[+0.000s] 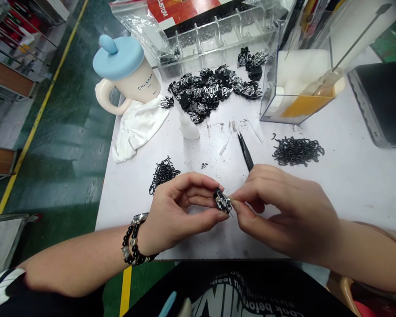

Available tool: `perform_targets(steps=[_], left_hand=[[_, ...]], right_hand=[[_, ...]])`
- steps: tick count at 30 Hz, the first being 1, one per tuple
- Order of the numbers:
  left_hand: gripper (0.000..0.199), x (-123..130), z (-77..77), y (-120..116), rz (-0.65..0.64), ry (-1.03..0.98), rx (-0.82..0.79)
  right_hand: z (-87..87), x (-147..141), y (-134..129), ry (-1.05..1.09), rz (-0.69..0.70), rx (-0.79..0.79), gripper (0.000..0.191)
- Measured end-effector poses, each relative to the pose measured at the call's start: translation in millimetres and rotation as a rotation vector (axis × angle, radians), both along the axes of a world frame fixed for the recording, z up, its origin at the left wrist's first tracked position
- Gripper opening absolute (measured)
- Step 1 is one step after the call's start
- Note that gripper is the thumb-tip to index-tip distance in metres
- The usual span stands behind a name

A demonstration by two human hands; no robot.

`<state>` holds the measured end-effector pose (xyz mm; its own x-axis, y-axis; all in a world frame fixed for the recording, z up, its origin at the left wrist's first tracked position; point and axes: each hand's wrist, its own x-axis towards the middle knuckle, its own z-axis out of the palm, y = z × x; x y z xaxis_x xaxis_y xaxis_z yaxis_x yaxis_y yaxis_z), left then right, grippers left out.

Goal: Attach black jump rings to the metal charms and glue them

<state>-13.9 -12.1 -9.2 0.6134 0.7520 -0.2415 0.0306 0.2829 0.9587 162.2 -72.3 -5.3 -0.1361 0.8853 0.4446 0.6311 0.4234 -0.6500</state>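
Observation:
Between the fingers and thumb of my left hand point(181, 202) is a small black plastic part with shiny metal pieces point(222, 201), tilted above the table. The thumb and index finger of my right hand point(280, 207) are pinched together at its right side; whether they grip its edge or a tiny piece is hidden. Black tweezers point(245, 152) point away from me, their rear end covered by my right hand; I cannot tell whether that hand holds them. Near my left hand lies a pile of small curved black pieces point(164, 174), with a few loose bits point(204, 165) beside it.
Many similar black-and-metal parts point(211, 90) are heaped before a clear compartment tray point(214, 39). A lidded mug point(128, 70) and a white cloth point(138, 127) stand left. Right are another black pile point(297, 151), a clear holder point(297, 105) and a dark tray point(386, 101).

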Motion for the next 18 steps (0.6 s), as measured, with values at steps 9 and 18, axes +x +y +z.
perform_targets(steps=[9,18], left_hand=[[0.041,0.7,0.3,1.0,-0.006,-0.032,-0.084],[0.042,-0.7,0.2,0.3,-0.012,-0.048,-0.132]], right_hand=[[-0.5,2.5,0.0,0.110,0.043,-0.056,0.014],[-2.1,0.7,-0.6,0.130,0.050,-0.037,0.016]])
